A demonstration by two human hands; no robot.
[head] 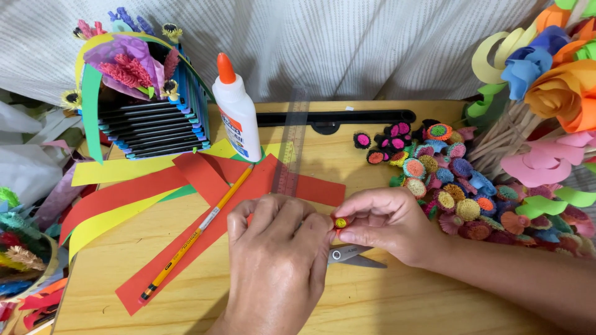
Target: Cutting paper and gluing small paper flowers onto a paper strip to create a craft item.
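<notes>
On the wooden table (397, 298), just right of the red paper strips (205, 205), left hand (276, 260) and right hand (385, 223) fingertips pinch a small rolled paper coil (341, 223), which could unwind if either grip loosens

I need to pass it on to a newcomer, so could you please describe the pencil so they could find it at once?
Start at the wooden table, then the red paper strips in front of the glue bottle. The pencil lies slantwise across them, left of the left hand: the only long, thin orange stick there.
</notes>
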